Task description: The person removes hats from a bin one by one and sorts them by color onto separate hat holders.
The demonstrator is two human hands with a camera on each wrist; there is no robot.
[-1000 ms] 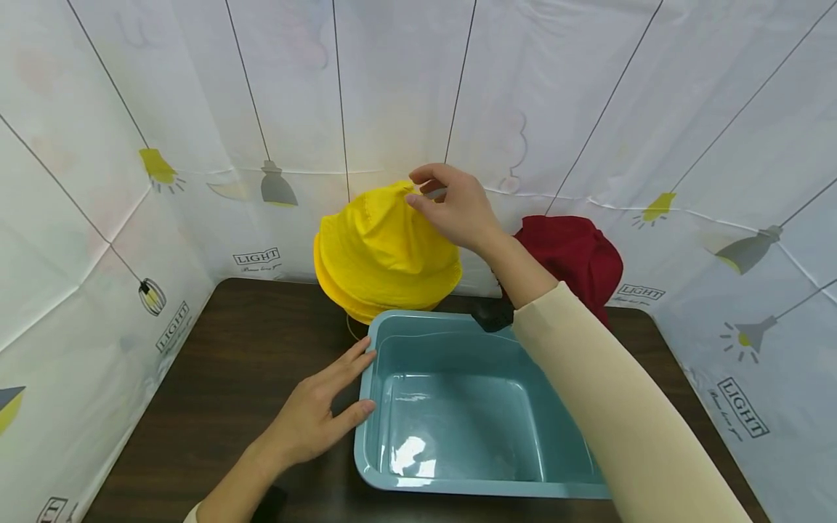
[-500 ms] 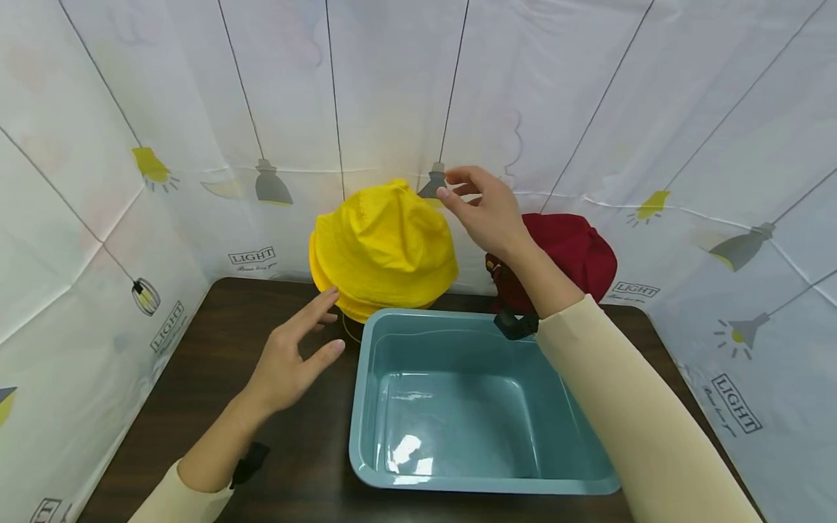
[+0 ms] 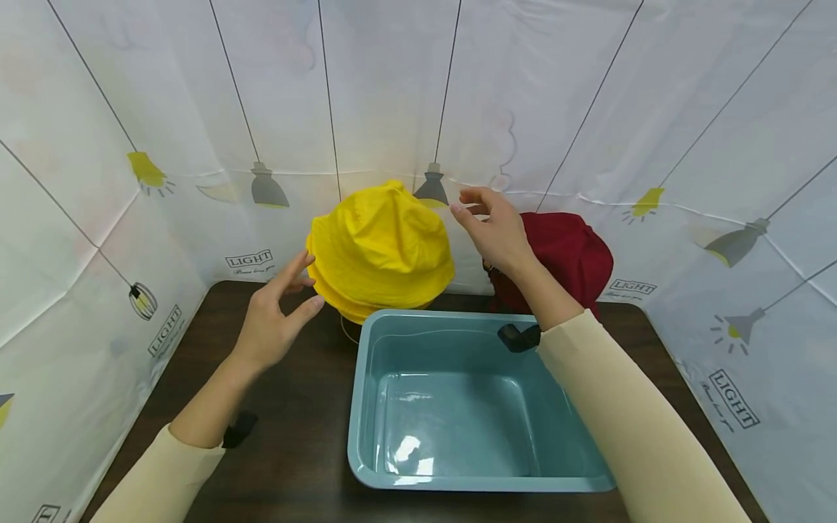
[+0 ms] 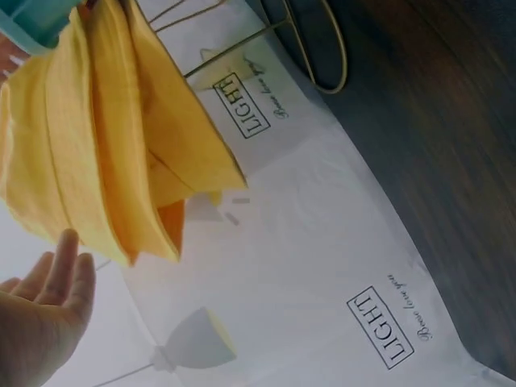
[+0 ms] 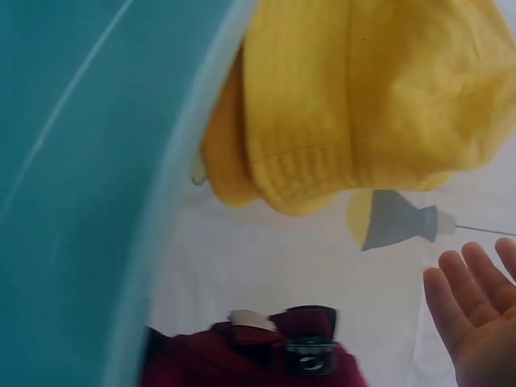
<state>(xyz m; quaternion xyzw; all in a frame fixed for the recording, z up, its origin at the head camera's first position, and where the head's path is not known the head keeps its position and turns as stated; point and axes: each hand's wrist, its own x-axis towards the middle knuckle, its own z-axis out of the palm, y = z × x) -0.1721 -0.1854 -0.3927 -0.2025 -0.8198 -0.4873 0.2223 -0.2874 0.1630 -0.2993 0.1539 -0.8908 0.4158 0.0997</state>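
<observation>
Yellow bucket hats [image 3: 382, 250], one stacked over another, sit on a thin gold wire stand [image 4: 334, 68] at the back of the table. My left hand [image 3: 268, 319] is at the left side of the brims with its fingers spread. Its fingertips [image 4: 68, 242] are very near the fabric; whether they touch, I cannot tell. My right hand [image 3: 497, 232] hovers right of the yellow hats, apart from them, its fingers loosely bent around nothing. Behind that wrist is a dark red hat [image 3: 572, 254], partly hidden by the forearm; a strap buckle [image 5: 310, 355] on it shows in the right wrist view.
A blue-green plastic basin [image 3: 458, 487] stands in front of the hats, under the right forearm. The dark brown table [image 3: 288, 436] ends at a white patterned curtain [image 3: 366, 87] at the back and sides.
My left hand has left the basin's rim and moved up and left to the yellow brims. My right hand has drawn off the yellow crown to the right and slightly down.
</observation>
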